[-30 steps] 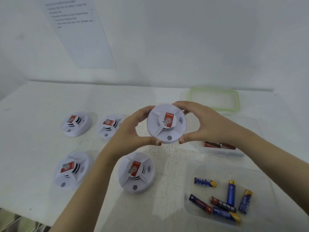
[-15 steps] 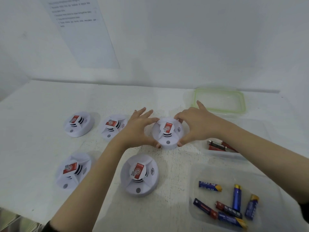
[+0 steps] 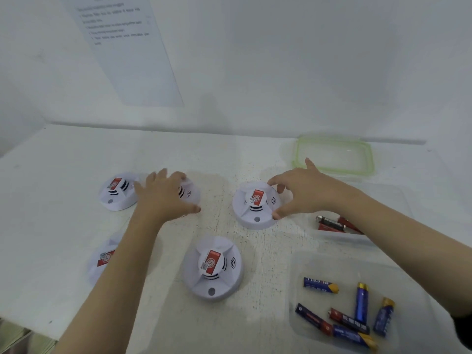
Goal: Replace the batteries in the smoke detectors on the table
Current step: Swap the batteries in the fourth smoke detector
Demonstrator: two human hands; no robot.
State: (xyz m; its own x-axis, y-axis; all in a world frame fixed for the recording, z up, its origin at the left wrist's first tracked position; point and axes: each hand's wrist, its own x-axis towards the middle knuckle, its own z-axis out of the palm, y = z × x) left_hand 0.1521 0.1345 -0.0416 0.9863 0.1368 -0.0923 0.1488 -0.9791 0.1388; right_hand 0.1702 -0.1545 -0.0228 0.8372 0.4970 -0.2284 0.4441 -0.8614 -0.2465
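Five white round smoke detectors with red labels lie on the white table (image 3: 63, 213). My right hand (image 3: 306, 192) holds the rim of the middle detector (image 3: 256, 204), which sits on the table, with the thumb at its lower right edge and curled fingers at its upper right. My left hand (image 3: 163, 198) lies spread over the back detector (image 3: 189, 192) and hides most of it. Another detector (image 3: 117, 191) sits at the far left. A fourth detector (image 3: 104, 259) is partly behind my left forearm, and the fifth detector (image 3: 213, 268) is at the front centre.
A clear tray (image 3: 413, 290) at the front right holds several blue and red batteries (image 3: 361, 302). Behind it, a clear container (image 3: 344, 238) holds red batteries (image 3: 332, 223). A green-rimmed lid (image 3: 334, 154) lies at the back right. A printed sheet (image 3: 127, 47) hangs on the wall.
The detector held up in both hands came down onto the table. My left hand let go of it and moved left over the back detector. My right hand stays on its rim.
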